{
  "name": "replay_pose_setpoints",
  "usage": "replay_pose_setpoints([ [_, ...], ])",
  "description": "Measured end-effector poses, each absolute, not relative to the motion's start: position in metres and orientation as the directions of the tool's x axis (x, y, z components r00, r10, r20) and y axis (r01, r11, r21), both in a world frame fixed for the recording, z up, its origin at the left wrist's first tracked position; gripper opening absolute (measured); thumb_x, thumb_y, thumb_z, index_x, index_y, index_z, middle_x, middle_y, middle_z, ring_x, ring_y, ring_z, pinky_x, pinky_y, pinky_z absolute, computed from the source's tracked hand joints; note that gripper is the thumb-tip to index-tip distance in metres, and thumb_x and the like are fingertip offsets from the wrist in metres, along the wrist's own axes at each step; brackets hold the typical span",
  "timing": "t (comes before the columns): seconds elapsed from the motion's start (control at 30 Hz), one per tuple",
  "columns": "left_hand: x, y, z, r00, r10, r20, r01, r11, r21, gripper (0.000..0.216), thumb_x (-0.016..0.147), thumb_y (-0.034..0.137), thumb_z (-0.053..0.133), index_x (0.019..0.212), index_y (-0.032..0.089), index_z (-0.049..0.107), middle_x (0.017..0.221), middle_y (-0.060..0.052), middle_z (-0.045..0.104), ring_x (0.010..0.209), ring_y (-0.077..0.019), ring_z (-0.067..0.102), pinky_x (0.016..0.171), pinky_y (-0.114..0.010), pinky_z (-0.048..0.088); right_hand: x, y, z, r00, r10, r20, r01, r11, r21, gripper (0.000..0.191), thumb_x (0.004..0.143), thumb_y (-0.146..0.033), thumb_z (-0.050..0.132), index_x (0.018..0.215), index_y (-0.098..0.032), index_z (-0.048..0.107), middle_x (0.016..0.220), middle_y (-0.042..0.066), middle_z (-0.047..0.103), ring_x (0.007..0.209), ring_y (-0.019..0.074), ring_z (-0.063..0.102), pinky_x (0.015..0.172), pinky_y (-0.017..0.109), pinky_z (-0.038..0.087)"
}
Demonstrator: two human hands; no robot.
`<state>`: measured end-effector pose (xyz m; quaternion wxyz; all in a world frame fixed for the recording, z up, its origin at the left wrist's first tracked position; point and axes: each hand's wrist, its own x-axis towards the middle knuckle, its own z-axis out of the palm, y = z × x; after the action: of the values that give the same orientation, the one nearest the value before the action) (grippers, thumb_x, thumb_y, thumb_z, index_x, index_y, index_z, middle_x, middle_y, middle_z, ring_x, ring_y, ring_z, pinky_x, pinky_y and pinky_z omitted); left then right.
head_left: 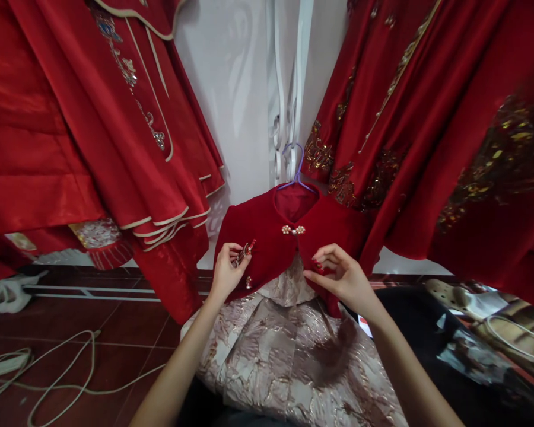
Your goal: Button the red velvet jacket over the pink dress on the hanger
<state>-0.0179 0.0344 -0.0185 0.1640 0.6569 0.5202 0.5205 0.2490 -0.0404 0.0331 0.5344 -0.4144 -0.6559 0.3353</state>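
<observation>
A short red velvet jacket (pixel 258 237) hangs in front of me on a purple hanger (pixel 298 177), its neck joined by a pearl flower clasp (pixel 293 230). My left hand (pixel 229 271) is closed in a pinch around a small beaded ornament (pixel 241 255), over the jacket's left front. Just below it, another small ornament (pixel 248 283) lies on the velvet. By the opposite front edge, my right hand (pixel 340 276) has its fingers curved and the thumb apart. Small red bits show at those fingertips; whether they are nails or beads I cannot make out.
Below the jacket spreads a pale brocade skirt (pixel 267 356). Red embroidered garments hang at left (pixel 129 148) and right (pixel 409 118). A white cable (pixel 91 356) loops across the tiled floor. Shoes (pixel 471 299) and a clear plastic bag (pixel 476 359) lie at the right.
</observation>
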Motion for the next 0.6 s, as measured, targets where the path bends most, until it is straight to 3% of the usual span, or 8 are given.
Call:
replay_pose_setpoints([
  [0.1,-0.011,0.039,-0.029,-0.056,0.866,0.498,0.456,-0.421,0.784,0.031,0.078,0.031,0.064,0.104,0.019,0.052,0.1,-0.005,0.061,0.087,-0.0142,0.06,0.082,-0.029,0.048,0.239,-0.05,0.038,-0.147,0.904,0.401,0.223,0.425,-0.877,0.025,0.071,-0.03,0.074,0.088,-0.025,0.057,0.086,0.002,0.06,0.078,0.0162,0.061,0.057,0.025,0.054],
  [0.3,-0.007,0.051,-0.027,-0.064,0.859,0.507,0.332,-0.461,0.823,0.022,0.082,0.029,0.059,0.099,0.017,0.053,0.089,-0.004,0.062,0.083,-0.0133,0.061,0.082,-0.029,0.048,0.226,-0.054,0.042,-0.262,0.87,0.417,0.187,0.47,-0.863,0.02,0.073,-0.031,0.073,0.092,-0.026,0.066,0.093,0.003,0.062,0.081,0.0166,0.063,0.069,0.031,0.058],
  [0.47,-0.008,0.051,-0.014,-0.074,0.899,0.431,0.178,-0.413,0.893,0.02,0.079,0.029,0.059,0.095,0.016,0.055,0.081,-0.003,0.065,0.077,-0.0129,0.063,0.074,-0.027,0.05,0.201,-0.015,0.033,-0.183,0.864,0.469,0.107,0.492,-0.864,0.022,0.072,-0.036,0.074,0.089,-0.023,0.067,0.09,0.003,0.066,0.081,0.0168,0.065,0.068,0.03,0.057],
  [0.6,0.001,0.049,-0.004,-0.058,0.917,0.394,0.105,-0.386,0.916,0.021,0.076,0.033,0.063,0.085,0.015,0.063,0.087,-0.007,0.071,0.081,-0.0151,0.066,0.079,-0.03,0.052,0.174,0.031,0.018,-0.129,0.859,0.496,0.095,0.508,-0.856,0.025,0.072,-0.04,0.071,0.087,-0.021,0.065,0.091,0.005,0.069,0.08,0.0172,0.066,0.068,0.029,0.057],
])
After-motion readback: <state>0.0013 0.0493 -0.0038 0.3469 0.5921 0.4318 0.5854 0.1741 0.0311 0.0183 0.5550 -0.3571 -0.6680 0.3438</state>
